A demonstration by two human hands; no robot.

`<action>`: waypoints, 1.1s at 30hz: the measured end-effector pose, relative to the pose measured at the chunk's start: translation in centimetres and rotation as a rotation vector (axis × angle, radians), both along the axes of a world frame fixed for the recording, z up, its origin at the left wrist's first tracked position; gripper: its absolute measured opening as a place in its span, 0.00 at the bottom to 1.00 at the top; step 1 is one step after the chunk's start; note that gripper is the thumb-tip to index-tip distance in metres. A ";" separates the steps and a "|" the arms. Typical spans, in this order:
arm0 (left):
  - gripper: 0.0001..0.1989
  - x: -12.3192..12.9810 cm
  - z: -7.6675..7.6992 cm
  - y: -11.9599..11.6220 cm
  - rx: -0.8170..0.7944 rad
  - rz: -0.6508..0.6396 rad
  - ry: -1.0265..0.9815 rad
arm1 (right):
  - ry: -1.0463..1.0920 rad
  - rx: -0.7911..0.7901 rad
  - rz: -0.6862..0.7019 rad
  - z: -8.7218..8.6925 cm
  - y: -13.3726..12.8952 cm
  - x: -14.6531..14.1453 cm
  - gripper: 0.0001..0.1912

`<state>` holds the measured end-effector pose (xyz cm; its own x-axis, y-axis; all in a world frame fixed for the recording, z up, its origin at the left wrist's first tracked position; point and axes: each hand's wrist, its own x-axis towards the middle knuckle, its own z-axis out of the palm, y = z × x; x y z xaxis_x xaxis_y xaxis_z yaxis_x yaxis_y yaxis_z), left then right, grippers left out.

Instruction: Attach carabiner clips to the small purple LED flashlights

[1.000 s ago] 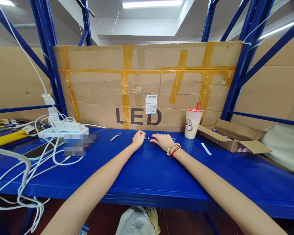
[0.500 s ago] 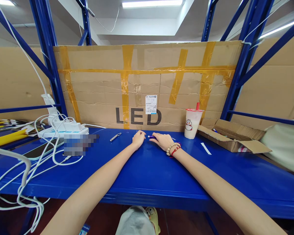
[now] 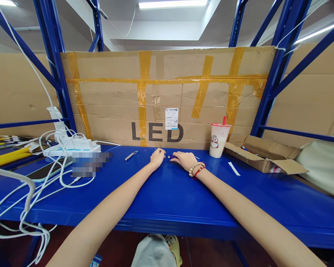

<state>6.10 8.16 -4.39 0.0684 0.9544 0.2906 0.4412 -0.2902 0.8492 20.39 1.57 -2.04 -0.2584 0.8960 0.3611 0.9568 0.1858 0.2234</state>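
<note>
On the blue shelf top, my left hand (image 3: 157,159) rests in a loose fist, and nothing shows in its curled fingers. My right hand (image 3: 185,160) lies palm down, closed over a slim blue pen (image 3: 171,157). One end of the pen sticks out toward my left hand; most of its length is hidden under my fingers. A bead bracelet (image 3: 192,169) and a red cord bracelet (image 3: 199,171) circle my right wrist. Left of my left hand lies a metal-coloured pen-like tool (image 3: 131,155), touched by neither hand.
A white cup (image 3: 219,142) with a red straw stands right of my right hand. Further right are a paper strip (image 3: 234,169) and an open cardboard box (image 3: 263,154). Tangled white cables (image 3: 62,178), a power strip (image 3: 80,150) and a phone (image 3: 48,170) lie left. A cardboard panel (image 3: 114,111) closes the back.
The pen's exposed end has dipped slightly, and my right fingers have shifted a little with it. My left hand stays where it was.
</note>
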 end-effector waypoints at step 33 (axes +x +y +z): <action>0.10 0.1 -0.2 0.2 -0.003 0.003 -0.004 | 0.003 -0.004 -0.012 -0.1 0.1 0.0 0.20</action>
<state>6.19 8.38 -4.55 0.0642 0.9553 0.2885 0.4383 -0.2867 0.8519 20.38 1.63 -2.13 -0.2467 0.9004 0.3584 0.9595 0.1752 0.2204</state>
